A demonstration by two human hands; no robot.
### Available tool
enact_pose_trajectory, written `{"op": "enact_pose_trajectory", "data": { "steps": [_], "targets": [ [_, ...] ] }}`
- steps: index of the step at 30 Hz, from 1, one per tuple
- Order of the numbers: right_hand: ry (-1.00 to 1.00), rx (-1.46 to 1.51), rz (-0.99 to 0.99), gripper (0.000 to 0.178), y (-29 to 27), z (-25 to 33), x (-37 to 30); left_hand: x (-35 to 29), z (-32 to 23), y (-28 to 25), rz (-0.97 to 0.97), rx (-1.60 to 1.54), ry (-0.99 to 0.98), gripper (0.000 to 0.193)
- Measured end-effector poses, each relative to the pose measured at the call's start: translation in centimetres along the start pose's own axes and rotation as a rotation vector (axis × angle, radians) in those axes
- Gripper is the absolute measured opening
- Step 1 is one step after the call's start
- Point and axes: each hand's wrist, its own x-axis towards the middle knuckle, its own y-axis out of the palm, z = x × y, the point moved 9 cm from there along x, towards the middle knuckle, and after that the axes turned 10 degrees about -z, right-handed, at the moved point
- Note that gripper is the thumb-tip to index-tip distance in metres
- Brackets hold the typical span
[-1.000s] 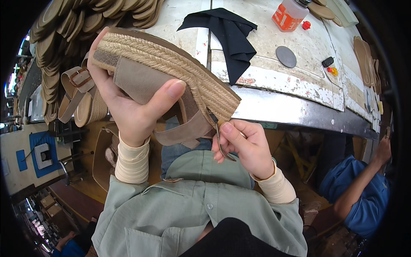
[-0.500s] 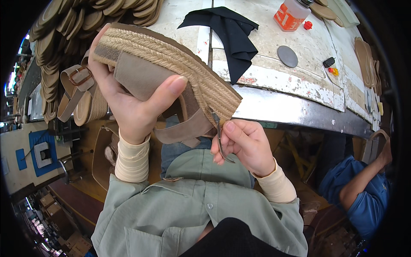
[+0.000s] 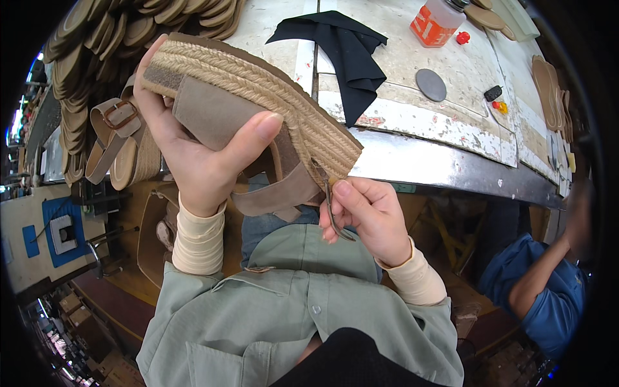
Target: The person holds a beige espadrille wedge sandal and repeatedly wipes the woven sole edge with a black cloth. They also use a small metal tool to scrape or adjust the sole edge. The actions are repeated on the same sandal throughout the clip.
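Observation:
A taupe wedge sandal (image 3: 213,113) with a braided-rope sole is tipped sideways, its sole edge up. My left hand (image 3: 196,151) is closed on it, thumb over the wide taupe strap and fingers behind the toe end. At the heel end, my right hand (image 3: 371,209) pinches a slim, curved metal tool (image 3: 329,197), perhaps thread snips. Its tip touches or nearly touches the rope sole beside the heel strap. Whether the tool's jaws are apart is too small to tell. Behind my left wrist is another sandal (image 3: 119,138) with a buckled strap.
Many soles (image 3: 84,77) are stacked at the far left. On the worn white bench (image 3: 412,90) lie a black cloth (image 3: 345,61), a grey disc (image 3: 431,85) and a clear bottle (image 3: 438,24) with an orange label. A co-worker's blue sleeve (image 3: 551,309) shows at the right.
The tool's tip has shifted very slightly at the heel with my right hand. My left hand holds the sandal almost still. The co-worker's hand at the right has moved and is blurred.

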Motion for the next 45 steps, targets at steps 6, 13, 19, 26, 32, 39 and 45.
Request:
{"op": "enact_pose_trajectory", "data": {
  "steps": [6,13,19,26,32,39,45],
  "targets": [
    [-0.116,0.08,0.013,0.035,0.4,1.5,-0.4,0.1,0.2,-0.2,0.003,0.006,0.002,0.101],
    [-0.064,-0.024,-0.005,0.033,-0.1,0.5,-0.2,0.1,0.3,-0.3,-0.007,0.017,0.016,0.102],
    [-0.049,-0.028,-0.01,0.033,0.2,0.3,-0.1,0.1,0.1,-0.2,0.005,0.006,0.018,0.102],
    [-0.029,-0.043,-0.046,0.033,0.0,0.4,-0.1,0.1,0.2,0.0,0.008,-0.025,0.004,0.102],
    [-0.312,-0.043,-0.023,0.032,0.6,3.1,-1.0,0.1,0.4,-0.3,-0.014,-0.007,-0.017,0.101],
    [-0.1,-0.07,-0.047,0.033,-0.1,1.0,-0.5,0.1,0.5,-0.6,-0.031,0.03,-0.022,0.102],
    [-0.073,-0.043,-0.045,0.033,0.1,0.5,-0.1,0.1,0.5,-0.4,-0.008,0.034,0.002,0.102]
  ]
}}
